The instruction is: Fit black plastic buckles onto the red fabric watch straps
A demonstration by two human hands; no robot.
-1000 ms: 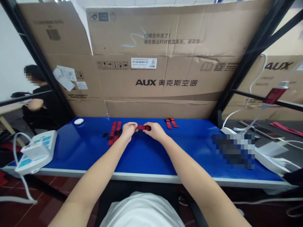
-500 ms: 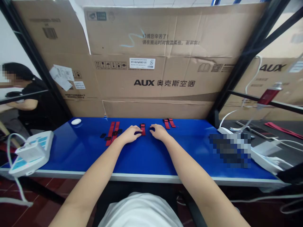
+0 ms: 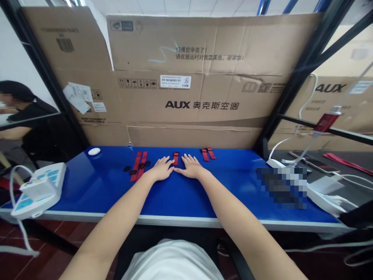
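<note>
My left hand lies flat on the blue tabletop, fingers spread, holding nothing. Beside it my right hand also rests flat and open, its thumb close to the left thumb. Just beyond the thumbs, between the two hands, is a short red strap with a black buckle at its far end. Left of my left hand lie two longer red straps with black buckles, and a loose black buckle next to them. Two short red straps with black buckles lie beyond my right hand.
A cardboard panel stands along the table's back edge between black posts. White power strips sit at the left and right. A white round object lies at the back left. Another person sits at far left.
Both hands have gone from curled fingers beside the short red strap to lying flat with fingers spread, thumbs closer together. The strap stays in place. The camera view has tilted slightly upward.
</note>
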